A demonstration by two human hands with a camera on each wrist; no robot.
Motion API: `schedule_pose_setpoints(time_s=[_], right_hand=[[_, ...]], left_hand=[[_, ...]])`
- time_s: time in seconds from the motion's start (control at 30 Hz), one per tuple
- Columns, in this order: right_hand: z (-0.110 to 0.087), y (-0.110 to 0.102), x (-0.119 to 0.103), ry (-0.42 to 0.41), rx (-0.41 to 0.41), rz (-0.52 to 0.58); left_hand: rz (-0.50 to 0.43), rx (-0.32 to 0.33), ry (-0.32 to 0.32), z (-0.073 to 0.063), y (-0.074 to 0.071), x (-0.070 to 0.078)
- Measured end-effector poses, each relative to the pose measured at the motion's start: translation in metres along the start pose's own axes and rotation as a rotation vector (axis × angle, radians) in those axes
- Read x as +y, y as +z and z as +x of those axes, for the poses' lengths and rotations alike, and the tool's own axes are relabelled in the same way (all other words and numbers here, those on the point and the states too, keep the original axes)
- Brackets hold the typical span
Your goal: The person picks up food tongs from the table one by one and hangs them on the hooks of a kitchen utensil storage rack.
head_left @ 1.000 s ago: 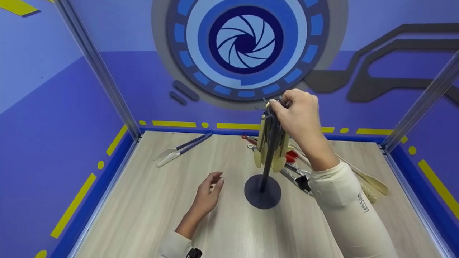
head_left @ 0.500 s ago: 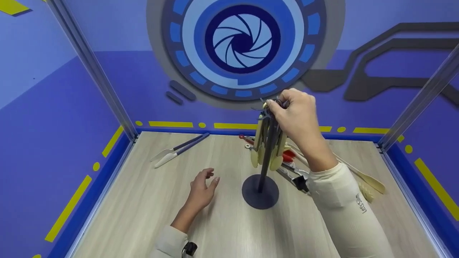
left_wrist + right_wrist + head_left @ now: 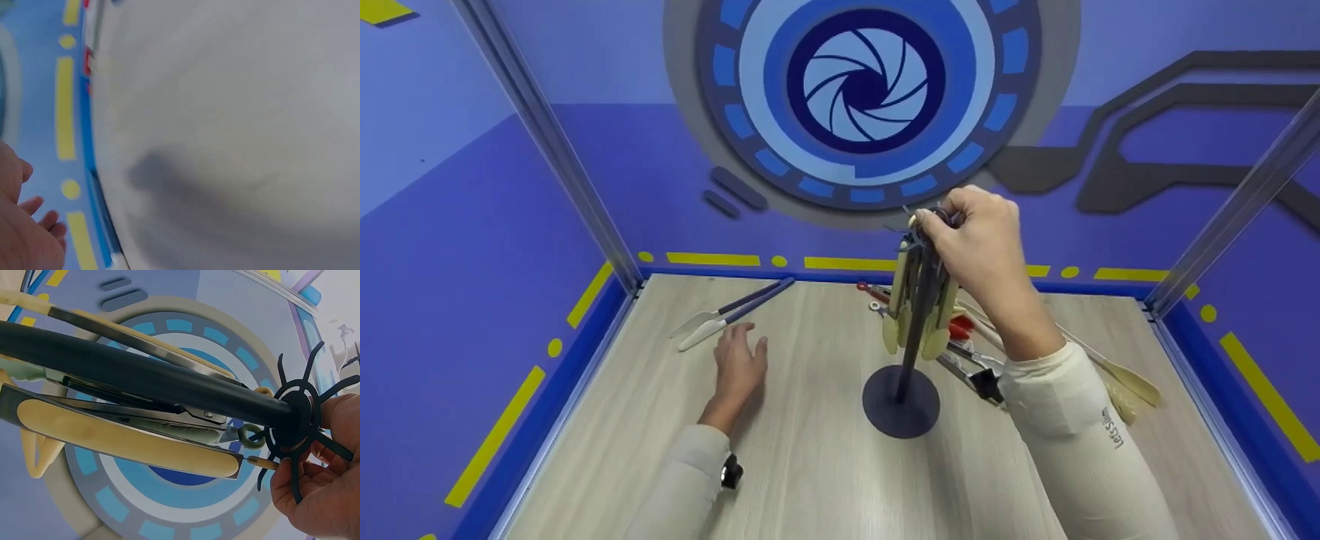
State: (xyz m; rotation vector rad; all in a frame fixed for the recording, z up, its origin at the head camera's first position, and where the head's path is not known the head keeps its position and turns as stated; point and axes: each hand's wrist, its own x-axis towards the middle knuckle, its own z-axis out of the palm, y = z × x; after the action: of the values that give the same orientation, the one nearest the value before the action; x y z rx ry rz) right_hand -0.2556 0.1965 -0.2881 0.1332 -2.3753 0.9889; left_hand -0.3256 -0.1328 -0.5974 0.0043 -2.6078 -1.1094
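Observation:
A dark utensil rack [image 3: 911, 352] stands on its round base, with tongs hanging from its top hooks. My right hand [image 3: 981, 236] grips the rack's top. In the right wrist view its fingers curl behind the hooked wheel [image 3: 298, 416], and the thumb touches it near the loop of the cream-yellow tongs [image 3: 129, 439]. Green-tipped tongs [image 3: 185, 430] hang behind the pole. Over the table at left, my left hand [image 3: 741, 367] holds nothing, fingers loosely bent. Just beyond its fingertips lie tongs with purple-blue arms and pale tips [image 3: 757, 302].
Behind the rack and under my right forearm lie several utensils: red-tipped tongs [image 3: 960, 328], steel tongs [image 3: 954, 367] and a beige spoon [image 3: 1136, 384], partly hidden. Blue printed walls [image 3: 720, 157] and metal posts [image 3: 547, 135] bound the table.
My left hand has moved left and forward, from beside the rack towards the purple-blue tongs. The right hand stays on the rack's top. The head view has shifted slightly.

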Motion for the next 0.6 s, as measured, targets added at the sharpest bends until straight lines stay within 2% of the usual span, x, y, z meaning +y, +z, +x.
schedule_pose_setpoints(time_s=[0.1, 0.27, 0.37, 0.5, 0.6], right_hand=[[0.000, 0.000, 0.001, -0.018, 0.014, -0.004], [-0.001, -0.002, 0.002, -0.010, 0.018, -0.003], [-0.001, -0.003, 0.001, -0.005, 0.012, -0.004], [-0.001, -0.002, 0.001, 0.000, 0.011, -0.008], [-0.002, 0.000, 0.000, 0.000, -0.001, -0.004]], left_hand=[[0.126, -0.031, -0.013, 0.019, -0.001, -0.018], [0.353, -0.244, -0.026, 0.046, 0.000, -0.031], [0.460, -0.332, -0.033, 0.055, 0.000, -0.035], [0.590, -0.368, -0.042, 0.063, -0.002, -0.043], [0.657, -0.370, -0.054, 0.065, -0.004, -0.052]])
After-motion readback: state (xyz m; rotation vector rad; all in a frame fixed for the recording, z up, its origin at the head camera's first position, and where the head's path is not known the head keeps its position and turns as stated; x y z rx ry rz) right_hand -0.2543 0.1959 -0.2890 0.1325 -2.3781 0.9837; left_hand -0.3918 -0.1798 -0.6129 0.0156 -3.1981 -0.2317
